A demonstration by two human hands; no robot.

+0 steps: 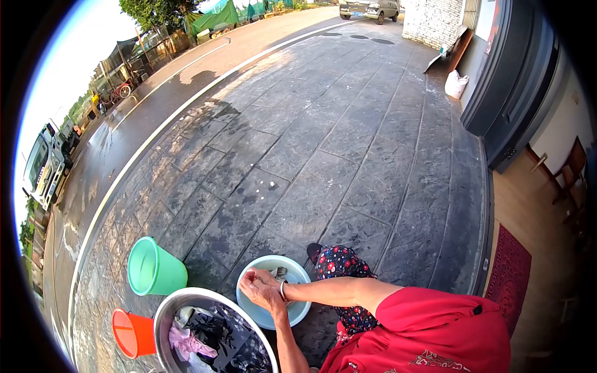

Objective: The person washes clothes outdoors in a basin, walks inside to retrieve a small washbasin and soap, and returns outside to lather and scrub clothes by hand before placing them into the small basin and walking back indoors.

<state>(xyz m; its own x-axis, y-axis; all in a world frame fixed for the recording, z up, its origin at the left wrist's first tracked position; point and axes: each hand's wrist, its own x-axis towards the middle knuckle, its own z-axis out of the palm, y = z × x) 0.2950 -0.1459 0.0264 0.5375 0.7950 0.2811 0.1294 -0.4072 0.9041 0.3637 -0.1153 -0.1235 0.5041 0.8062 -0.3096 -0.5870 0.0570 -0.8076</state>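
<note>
Both of my hands meet over a light blue basin (301,271) on the paving. My right hand (266,277), with a bracelet (283,290) at its wrist, has its fingers curled against the other hand. My left hand (266,299) is pressed to it from the near side, fingers bent. What they hold, if anything, is hidden between them. A bit of greyish cloth (280,271) shows in the basin just beyond the fingers. Close by on the left, a large metal tub (163,323) holds dark, pink and pale clothes (189,342) in water.
A green bucket (169,270) and an orange bucket (143,336) stand left of the tub. My patterned trouser leg (342,264) is right beside the basin. Dark paving (336,174) runs out to a road (186,81) with parked vehicles. A doorway with a red mat (510,273) lies to the right.
</note>
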